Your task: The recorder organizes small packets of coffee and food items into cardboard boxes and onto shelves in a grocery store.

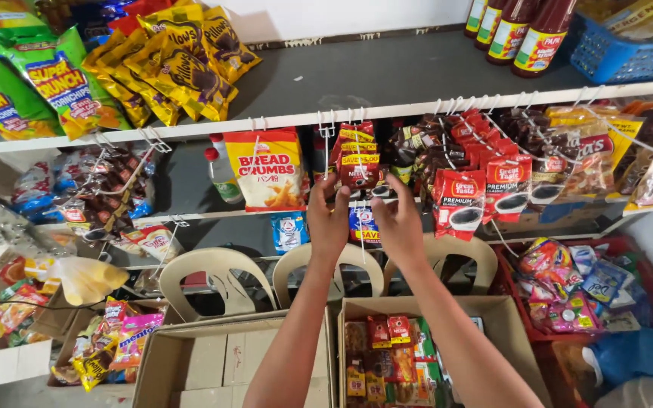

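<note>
Two open cardboard boxes are sitting nearest the camera: the left box showing plain brown flaps, the right box holding glossy red and yellow sachets standing on edge. Both forearms are rising between them, extended up and forward, wrists bent slightly back. The left hand is reaching up with fingers curled, its fingertips pinching the lower left edge of a hanging strip of small dark red sachets. The right hand is mirroring it, thumb and fingers closing on the strip's lower right part, so both hands are grasping the same strip. That strip is dangling from a white wire hook on the front edge of the grey shelf, just right of a yellow bag of bread crumbs. Behind the hands, three beige plastic chair backs are standing in a row. To the right, red coffee sachets are hanging in shiny overlapping strips. On the shelf top, crinkled yellow snack bags are lying at left, and four sauce bottles are standing beside a blue plastic basket.
</note>
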